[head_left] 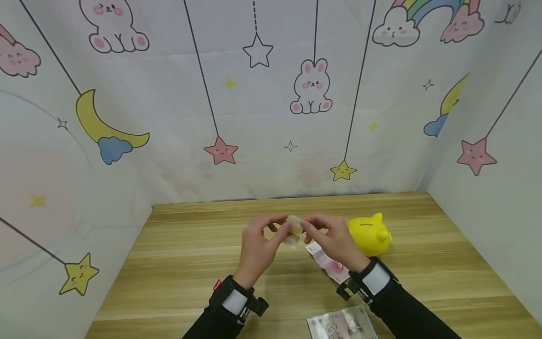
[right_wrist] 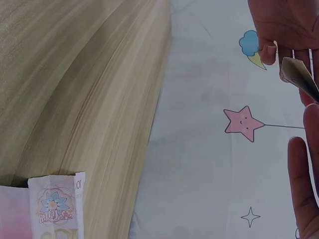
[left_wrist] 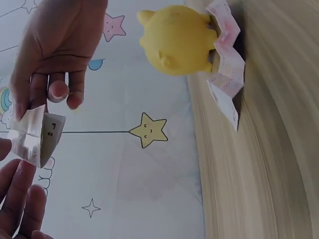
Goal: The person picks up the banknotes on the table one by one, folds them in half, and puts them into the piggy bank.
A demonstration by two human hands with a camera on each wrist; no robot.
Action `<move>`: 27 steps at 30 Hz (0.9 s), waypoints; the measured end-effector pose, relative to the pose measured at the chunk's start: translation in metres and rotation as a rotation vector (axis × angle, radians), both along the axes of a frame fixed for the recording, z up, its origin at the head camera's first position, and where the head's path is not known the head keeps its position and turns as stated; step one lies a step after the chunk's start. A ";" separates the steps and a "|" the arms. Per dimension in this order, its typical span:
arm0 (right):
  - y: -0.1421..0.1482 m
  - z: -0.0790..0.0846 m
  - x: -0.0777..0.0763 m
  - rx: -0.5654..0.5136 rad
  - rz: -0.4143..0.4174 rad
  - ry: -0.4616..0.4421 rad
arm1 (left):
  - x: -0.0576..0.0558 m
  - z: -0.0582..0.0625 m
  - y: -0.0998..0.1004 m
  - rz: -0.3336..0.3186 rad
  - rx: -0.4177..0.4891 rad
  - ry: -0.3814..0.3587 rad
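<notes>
A small folded banknote [head_left: 293, 231], pale beige, is held up between both hands above the wooden table. My left hand [head_left: 259, 247] pinches its left side between thumb and fingers. On the opposite side, my right hand [head_left: 338, 239] pinches its edge with thumb and forefinger. The left wrist view shows the folded banknote [left_wrist: 31, 135] from the side, its layers standing apart in a V. Beneath the right hand lies a pink banknote [head_left: 323, 261] creased in zigzag folds, partly hidden by that hand. A yellow piggy bank [head_left: 369, 235] stands just beyond the right wrist.
Another banknote [head_left: 342, 324], greyish and spread flat, lies at the table's near edge beside the right forearm. White fabric walls [head_left: 271, 174] with cartoon prints enclose the wooden table [head_left: 186, 254] at the back and both sides.
</notes>
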State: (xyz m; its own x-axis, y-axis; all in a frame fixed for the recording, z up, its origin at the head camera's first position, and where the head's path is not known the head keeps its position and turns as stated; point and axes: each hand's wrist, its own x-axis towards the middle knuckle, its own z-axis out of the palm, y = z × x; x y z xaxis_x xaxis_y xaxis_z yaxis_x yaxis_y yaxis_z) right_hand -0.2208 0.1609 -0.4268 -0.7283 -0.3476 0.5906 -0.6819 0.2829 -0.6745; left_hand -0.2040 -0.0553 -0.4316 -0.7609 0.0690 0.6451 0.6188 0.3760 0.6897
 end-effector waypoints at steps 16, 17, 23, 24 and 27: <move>-0.003 -0.003 0.000 0.023 0.029 -0.013 | -0.004 -0.001 0.008 -0.033 0.124 -0.183; -0.003 -0.003 0.000 0.023 0.029 -0.012 | -0.004 -0.002 0.008 -0.032 0.119 -0.166; -0.003 -0.004 0.000 0.022 0.009 -0.001 | -0.001 -0.005 0.006 -0.052 0.154 -0.202; -0.003 -0.004 0.000 0.022 0.003 0.004 | -0.001 -0.006 0.005 -0.053 0.157 -0.215; -0.002 -0.003 0.000 0.018 -0.005 0.014 | -0.001 -0.007 0.004 -0.048 0.145 -0.225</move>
